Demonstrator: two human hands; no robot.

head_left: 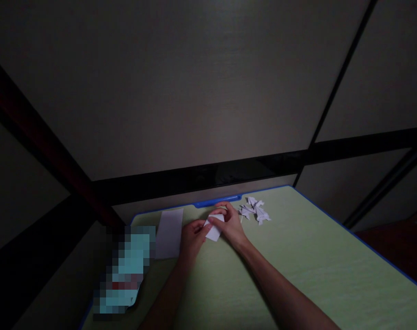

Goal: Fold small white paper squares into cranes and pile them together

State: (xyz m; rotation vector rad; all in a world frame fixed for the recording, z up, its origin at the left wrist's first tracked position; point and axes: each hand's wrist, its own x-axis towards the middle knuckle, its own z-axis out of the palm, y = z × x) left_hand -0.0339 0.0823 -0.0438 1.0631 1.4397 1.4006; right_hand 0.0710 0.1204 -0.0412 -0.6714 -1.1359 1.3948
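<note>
A small piece of folded white paper (214, 233) is held between both hands, just above the green table. My left hand (193, 235) pinches its left edge with thumb and fingers. On the other side, my right hand (231, 223) grips the paper's upper right part, the thumb lying across its face and the fingers behind. Close beyond the right hand lie several small folded white paper figures (262, 214) in a loose cluster. To the left of my left hand rests a flat white sheet of paper (169, 233). The fingers partly cover the held paper's edges.
The green table (297, 270) has a blue rim and a blue handle (218, 200) at its far edge. A pixelated light-blue object (130, 261) lies at the left edge. Dark-banded cabinet panels (201, 91) stand directly behind the table.
</note>
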